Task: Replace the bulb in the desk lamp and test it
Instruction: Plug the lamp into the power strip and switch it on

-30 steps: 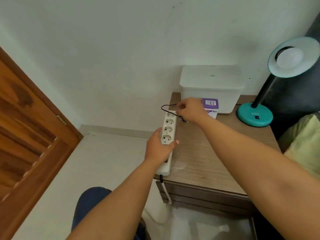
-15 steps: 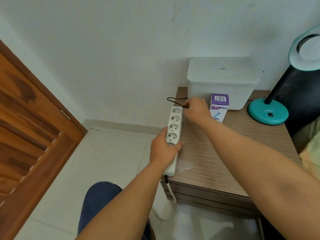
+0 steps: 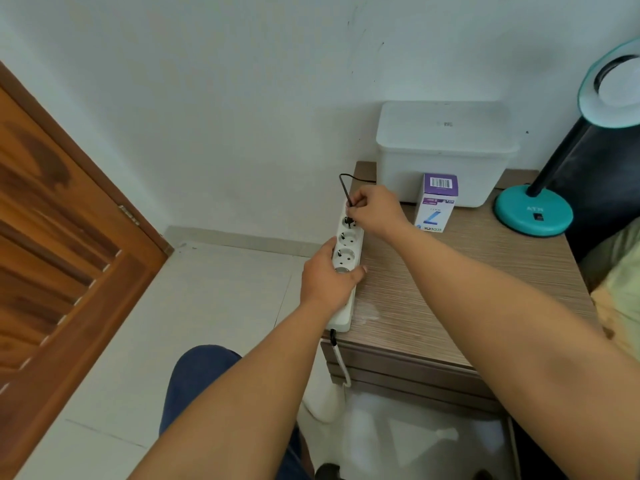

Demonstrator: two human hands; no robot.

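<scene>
A white power strip point(image 3: 347, 249) lies along the left edge of the wooden nightstand point(image 3: 450, 289). My left hand point(image 3: 327, 278) grips its middle and holds it down. My right hand point(image 3: 375, 209) pinches the lamp's black plug point(image 3: 349, 221) at the strip's farthest socket; the black cord point(image 3: 344, 183) loops up behind it. The teal desk lamp point(image 3: 533, 213) stands at the back right, its shade point(image 3: 613, 88) turned toward me with a white bulb inside. A purple and white bulb box point(image 3: 436, 202) stands between my right hand and the lamp base.
A white lidded plastic bin point(image 3: 446, 150) sits against the wall behind the bulb box. A wooden door point(image 3: 59, 254) is at the left. The strip's white cable point(image 3: 341, 365) hangs down the nightstand's front. A dark headboard and a green pillow point(image 3: 620, 282) are at the right.
My right hand has brought the plug from beside the strip down onto its farthest socket. My left hand kept its grip. The view has shifted left, so the lamp sits nearer the right edge.
</scene>
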